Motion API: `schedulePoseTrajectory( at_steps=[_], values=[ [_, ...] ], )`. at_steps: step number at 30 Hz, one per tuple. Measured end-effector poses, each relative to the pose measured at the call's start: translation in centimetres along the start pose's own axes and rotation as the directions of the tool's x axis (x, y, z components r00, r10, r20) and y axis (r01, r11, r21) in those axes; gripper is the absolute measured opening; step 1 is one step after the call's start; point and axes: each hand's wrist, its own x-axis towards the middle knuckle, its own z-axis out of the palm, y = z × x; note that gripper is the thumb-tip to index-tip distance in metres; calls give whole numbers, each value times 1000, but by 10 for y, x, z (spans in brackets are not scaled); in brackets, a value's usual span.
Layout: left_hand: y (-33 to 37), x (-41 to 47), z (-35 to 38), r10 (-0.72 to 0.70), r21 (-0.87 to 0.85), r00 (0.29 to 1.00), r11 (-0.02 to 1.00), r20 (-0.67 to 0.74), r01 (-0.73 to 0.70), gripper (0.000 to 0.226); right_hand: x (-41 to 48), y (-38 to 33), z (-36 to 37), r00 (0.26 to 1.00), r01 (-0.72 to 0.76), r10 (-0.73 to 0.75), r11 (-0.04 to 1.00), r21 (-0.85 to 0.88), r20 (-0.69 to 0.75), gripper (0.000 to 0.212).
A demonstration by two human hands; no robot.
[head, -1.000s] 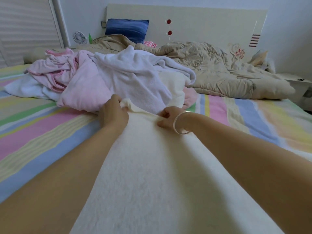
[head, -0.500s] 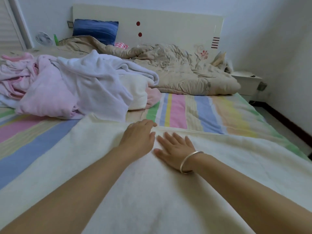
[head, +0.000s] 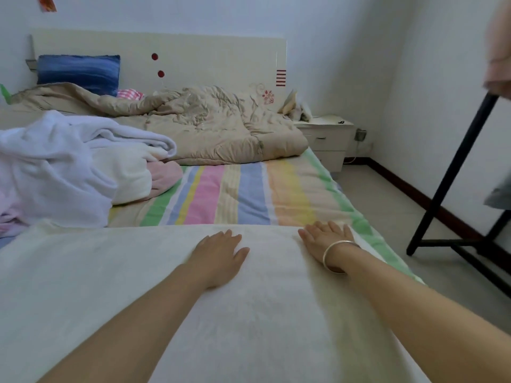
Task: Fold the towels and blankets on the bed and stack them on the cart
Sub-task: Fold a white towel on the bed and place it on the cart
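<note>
Bedroom — bed [head: 249, 194], nightstand [head: 329, 136]

both palms flat on cream blanket [head: 138, 286], left hand [head: 218, 255] centre, right hand [head: 323, 239] near right edge, unfolded pile [head: 63, 170] far left

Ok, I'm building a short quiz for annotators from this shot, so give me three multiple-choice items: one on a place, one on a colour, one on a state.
1. Where does the right hand lie?
A. on the nightstand
B. on the cream blanket, near its far right corner
C. on the beige quilt

2. What colour is the pillow against the headboard?
A. red
B. green
C. blue

3. How is the left hand?
A. flat on the cream blanket, fingers straight
B. pinching a corner
C. raised in the air

Key:
1 B, its palm lies on the cream blanket by the far edge.
2 C, the pillow shows blue stripes.
3 A, the palm lies flat and grips nothing.
</note>
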Motion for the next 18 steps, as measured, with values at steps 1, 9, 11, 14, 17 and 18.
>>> schedulePoseTrajectory(
  at_steps=[1, 9, 11, 14, 17, 18],
  values=[
    [4, 4, -1, -6, 7, 1000, 1000, -1, 6, 58, 3, 9, -2, 999, -4, 6, 999, 44, -33, 50],
    [11, 34, -1, -37, -56, 992, 998, -124, 30, 47, 27, 41, -23, 991, 32, -30, 999, 11, -131, 37],
    [13, 41, 0, -27, -26, 981, 999, -192, 22, 41, 30, 43, -29, 981, 57, -59, 998, -17, -184, 28],
    [13, 51, -2, -46, 20, 946, 998, -320, 56, 27, 33, 46, -35, 973, 73, -66, 997, 27, -221, 16],
    [9, 58, -2, -109, 71, 898, 986, -427, 153, 12, 35, 54, -34, 983, 16, 23, 978, 210, -182, 28],
    [7, 61, -1, -127, 71, 889, 982, -441, 176, 10, 36, 58, -33, 987, -8, 51, 962, 274, -150, 35]
  ],
)
